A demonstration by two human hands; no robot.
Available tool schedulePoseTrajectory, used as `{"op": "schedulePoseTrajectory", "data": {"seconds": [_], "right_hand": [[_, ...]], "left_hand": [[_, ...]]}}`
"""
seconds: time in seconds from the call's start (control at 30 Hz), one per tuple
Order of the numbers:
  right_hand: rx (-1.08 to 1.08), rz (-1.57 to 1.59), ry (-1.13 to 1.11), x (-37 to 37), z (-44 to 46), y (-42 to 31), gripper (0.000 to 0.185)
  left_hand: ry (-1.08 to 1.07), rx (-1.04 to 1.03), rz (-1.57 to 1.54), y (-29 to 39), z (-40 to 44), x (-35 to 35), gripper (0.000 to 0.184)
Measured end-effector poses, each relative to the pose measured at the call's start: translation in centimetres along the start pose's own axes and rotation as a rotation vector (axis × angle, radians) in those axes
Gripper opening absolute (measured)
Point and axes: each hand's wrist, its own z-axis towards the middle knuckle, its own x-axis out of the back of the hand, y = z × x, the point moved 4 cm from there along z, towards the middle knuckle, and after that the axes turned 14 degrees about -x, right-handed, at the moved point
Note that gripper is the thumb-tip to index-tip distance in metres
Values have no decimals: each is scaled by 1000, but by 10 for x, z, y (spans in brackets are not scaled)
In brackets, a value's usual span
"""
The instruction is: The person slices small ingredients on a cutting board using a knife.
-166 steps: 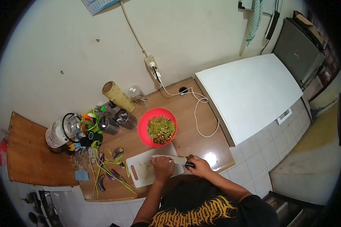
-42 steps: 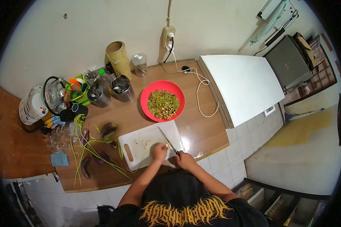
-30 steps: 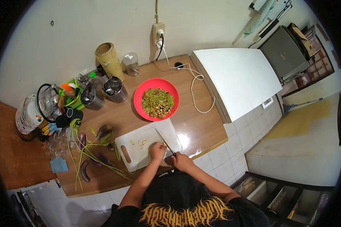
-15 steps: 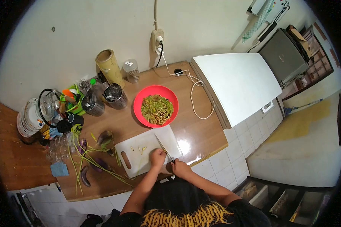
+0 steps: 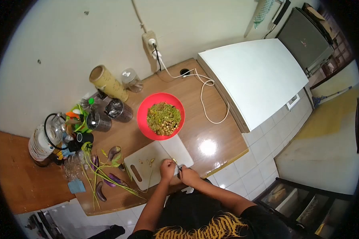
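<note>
My right hand (image 5: 190, 176) is closed around the handle of a kitchen knife (image 5: 172, 157), whose blade reaches out over the white cutting board (image 5: 147, 156). Close beside it, my left hand (image 5: 167, 169) pinches a small yellowish-green vegetable piece (image 5: 174, 160) against the blade; its exact kind is too small to tell. A few cut scraps (image 5: 150, 161) lie on the board's left half. Just beyond the board sits a red bowl (image 5: 141, 126) of chopped green and yellowish vegetables (image 5: 163, 118).
Left of the board lie long green beans (image 5: 123, 187) and several eggplants (image 5: 101, 191). Farther left stand stacked plates (image 5: 40, 148), glasses (image 5: 71, 169) and a blue cloth (image 5: 76, 186). Metal utensil holders (image 5: 119, 110) and a bamboo tube (image 5: 108, 83) line the wall. A white cable (image 5: 202, 99) crosses the right side.
The whole view has tilted and shifted a little. My hands have come slightly closer together, with the knife blade now nearer the pinched piece.
</note>
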Motion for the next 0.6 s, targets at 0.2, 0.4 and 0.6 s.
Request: {"op": "schedulePoseTrajectory", "data": {"seconds": [0.2,0.4,0.6], "right_hand": [[91,27,-81,5,18,16,31],[94,-117,-246,23,31,23,35],[81,-232,-368,48,36,28,39]], "left_hand": [[43,-27,273,41,-5,1,18],[159,-49,405,54,-11,-8,19],[294,-102,387,43,-21,-18,19]]}}
